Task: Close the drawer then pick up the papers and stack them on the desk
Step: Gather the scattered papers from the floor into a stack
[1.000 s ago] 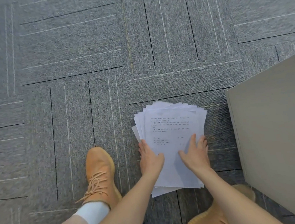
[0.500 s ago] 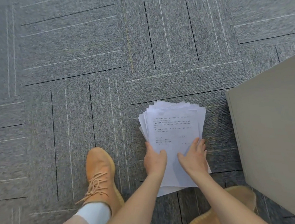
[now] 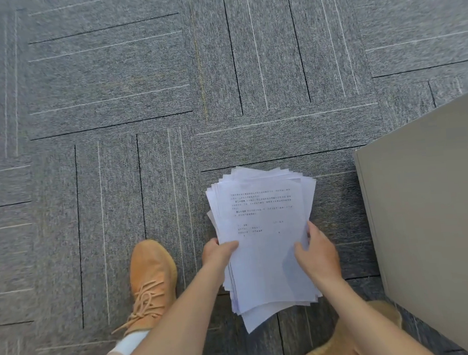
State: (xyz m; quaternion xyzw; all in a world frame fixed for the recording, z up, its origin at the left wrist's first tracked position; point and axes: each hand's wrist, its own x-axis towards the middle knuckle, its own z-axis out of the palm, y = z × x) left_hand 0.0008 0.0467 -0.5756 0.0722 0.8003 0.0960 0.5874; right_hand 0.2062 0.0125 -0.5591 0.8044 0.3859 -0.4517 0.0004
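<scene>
Both hands clamp the papers (image 3: 265,239): left hand (image 3: 219,252) pinching one side edge, right hand (image 3: 315,250) the other, just beside the grey cabinet (image 3: 432,217). Squeeze evenly and square the fanned sheets before lifting, so none slip onto the carpet (image 3: 109,103).

I see a grey carpet-tile floor (image 3: 136,87) filling the frame, its tiles striped with thin black and white lines running crosswise to one another. At lower centre-left an orange laced shoe (image 3: 151,282) stands flat on it. A second orange shoe (image 3: 338,348) shows at the bottom right. A beige cabinet (image 3: 437,217) occupies the right edge.
</scene>
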